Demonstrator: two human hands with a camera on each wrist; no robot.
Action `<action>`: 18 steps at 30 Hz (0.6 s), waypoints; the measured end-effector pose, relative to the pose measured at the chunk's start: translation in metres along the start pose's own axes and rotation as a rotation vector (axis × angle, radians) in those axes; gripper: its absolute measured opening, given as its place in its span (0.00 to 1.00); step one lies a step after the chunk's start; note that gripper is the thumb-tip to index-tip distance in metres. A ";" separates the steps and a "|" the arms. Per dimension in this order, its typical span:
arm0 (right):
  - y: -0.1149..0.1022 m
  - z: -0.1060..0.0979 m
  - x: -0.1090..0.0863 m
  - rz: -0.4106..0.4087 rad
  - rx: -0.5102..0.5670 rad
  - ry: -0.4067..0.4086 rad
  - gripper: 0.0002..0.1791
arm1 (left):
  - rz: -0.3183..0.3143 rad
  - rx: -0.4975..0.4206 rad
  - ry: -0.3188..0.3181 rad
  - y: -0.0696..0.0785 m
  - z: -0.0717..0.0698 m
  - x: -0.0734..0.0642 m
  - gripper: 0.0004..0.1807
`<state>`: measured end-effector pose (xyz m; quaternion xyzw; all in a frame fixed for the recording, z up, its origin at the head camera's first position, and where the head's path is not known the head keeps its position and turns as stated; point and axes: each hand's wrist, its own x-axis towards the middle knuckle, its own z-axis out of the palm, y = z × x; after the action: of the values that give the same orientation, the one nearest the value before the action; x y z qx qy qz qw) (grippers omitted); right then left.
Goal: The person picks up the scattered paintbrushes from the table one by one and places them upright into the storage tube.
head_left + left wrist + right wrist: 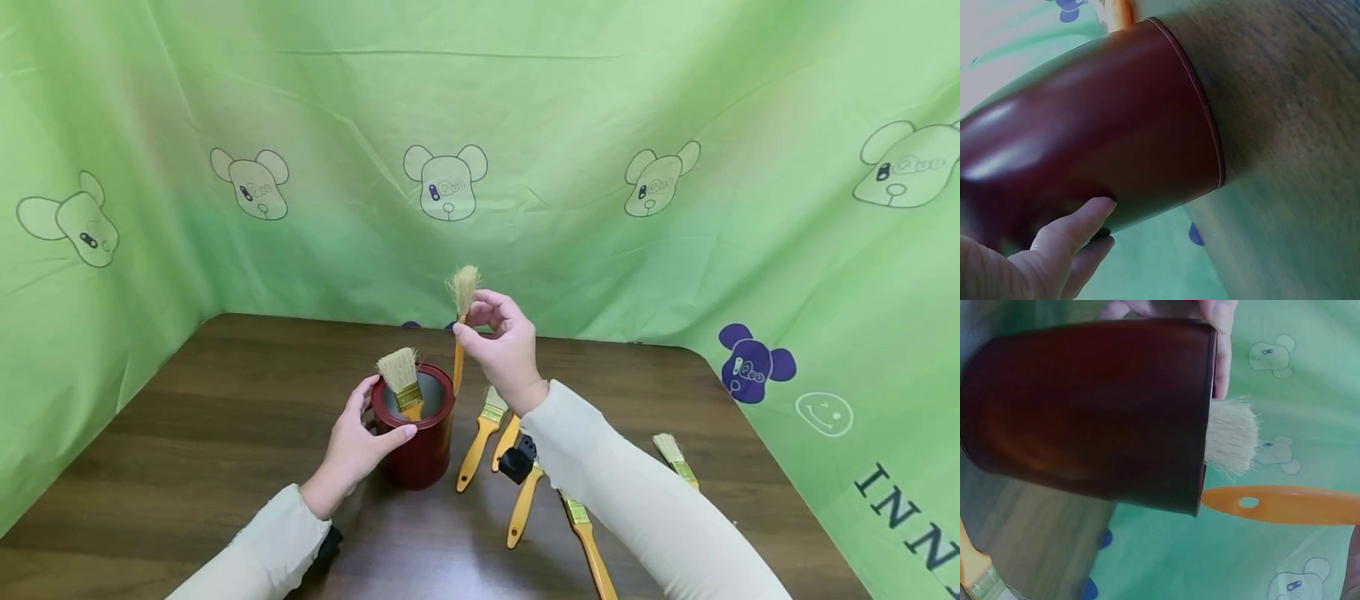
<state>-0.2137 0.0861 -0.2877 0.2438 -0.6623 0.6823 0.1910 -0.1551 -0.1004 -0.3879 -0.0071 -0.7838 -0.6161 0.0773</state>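
A dark red canister stands upright on the table, its round mouth facing up. My left hand grips it near the rim, thumb in front and fingers round the left side. Inside leans one paintbrush, its pale bristles sticking out above the rim. My right hand pinches a second paintbrush near its ferrule, bristles up and orange handle down. In the right wrist view that handle's holed tip is right by the canister's rim; whether they touch, I cannot tell.
Several more paintbrushes lie on the brown wooden table to the right of the canister, one of them close beside it. Another brush lies farther right, partly behind my right sleeve. Green printed cloth hangs around the table.
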 end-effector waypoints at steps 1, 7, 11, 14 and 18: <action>-0.001 0.001 0.001 -0.004 0.001 0.005 0.23 | 0.001 0.003 0.001 0.000 0.000 0.000 0.47; -0.003 0.008 0.003 -0.033 -0.001 0.037 0.22 | 0.003 0.016 0.004 0.001 -0.001 0.003 0.46; 0.000 0.013 -0.004 -0.028 -0.019 0.047 0.21 | -0.001 0.027 0.005 0.002 -0.001 0.005 0.45; 0.005 0.014 -0.013 -0.015 -0.039 0.042 0.21 | 0.005 0.028 0.005 0.001 0.000 0.004 0.45; 0.012 0.015 -0.026 0.029 -0.048 0.013 0.21 | -0.007 0.021 0.012 -0.001 0.002 0.003 0.45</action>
<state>-0.1985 0.0724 -0.3129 0.2249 -0.6806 0.6706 0.1912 -0.1579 -0.0992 -0.3887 0.0001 -0.7898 -0.6082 0.0797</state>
